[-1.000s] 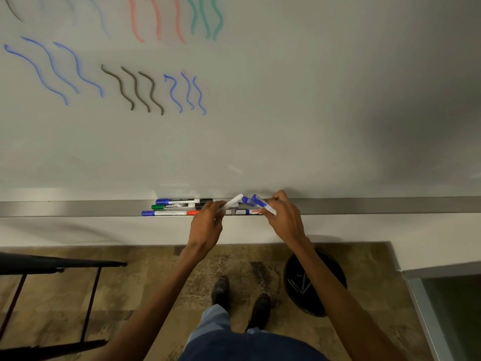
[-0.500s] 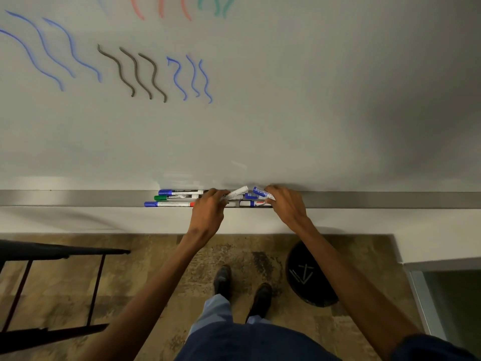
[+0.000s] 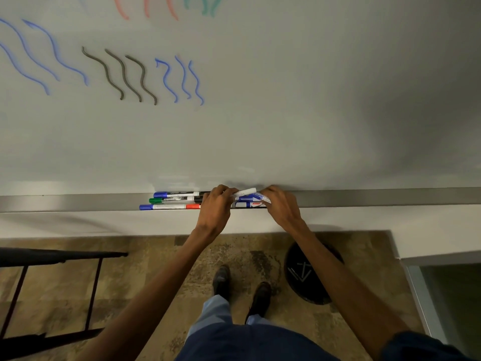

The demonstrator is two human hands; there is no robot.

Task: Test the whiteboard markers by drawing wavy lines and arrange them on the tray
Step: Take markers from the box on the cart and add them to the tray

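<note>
wavy lines (image 3: 122,74) in blue, grey, red and green on whiteboard (image 3: 286,100), toward 10 to 12 o'clock; testing looks largely done. three markers (image 3: 173,200) lie flat and parallel in tray (image 3: 364,198), at 9 o'clock of left hand (image 3: 215,207). left hand curls round a tilted white marker (image 3: 244,192); right hand (image 3: 282,208), at its 3 o'clock, pinches a blue-labelled marker (image 3: 256,197). more lie beneath, count unclear. remaining, by my reading: lay this cluster flat in line.
</note>
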